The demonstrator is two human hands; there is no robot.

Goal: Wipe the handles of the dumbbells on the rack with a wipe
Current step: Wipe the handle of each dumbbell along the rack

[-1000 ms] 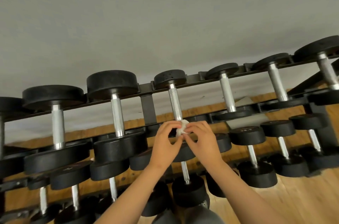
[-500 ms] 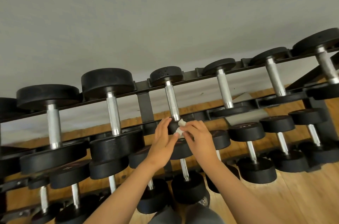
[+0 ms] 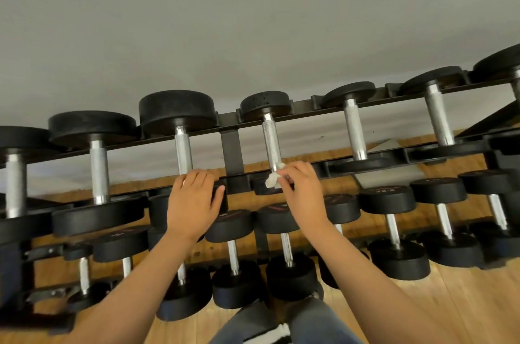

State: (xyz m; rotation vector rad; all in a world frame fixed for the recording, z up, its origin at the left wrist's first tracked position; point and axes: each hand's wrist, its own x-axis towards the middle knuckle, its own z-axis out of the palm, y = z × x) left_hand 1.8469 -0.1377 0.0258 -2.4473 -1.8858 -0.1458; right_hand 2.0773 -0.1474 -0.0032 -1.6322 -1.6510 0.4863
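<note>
The rack (image 3: 309,104) stands against a grey wall (image 3: 253,19), and its black centre post (image 3: 232,150) is the easiest thing to steer by. Just right of that post lies the smaller dumbbell (image 3: 264,102), its knurled steel handle (image 3: 271,143) running from the back rail toward the person. The right hand (image 3: 301,188) is at the near end of that handle, fingers bunched and pinching a small crumpled white wipe (image 3: 273,179), which touches the bottom of the steel just above the near weight. Just left of the post sits the larger dumbbell (image 3: 177,111); the left hand (image 3: 194,202) lies over its near weight, fingers curled over the top edge beside the handle and the thumb pressed against the side facing the post, so it grips the weight rather than hovering. More dumbbells run along the top tier to either side of the post, well apart from both hands. Below the post, a lower tier (image 3: 284,219) holds smaller black dumbbells, and under that the wooden floor (image 3: 464,301) shows. The person's grey trouser legs (image 3: 318,321) sit straight below the post, at the bottom edge.
</note>
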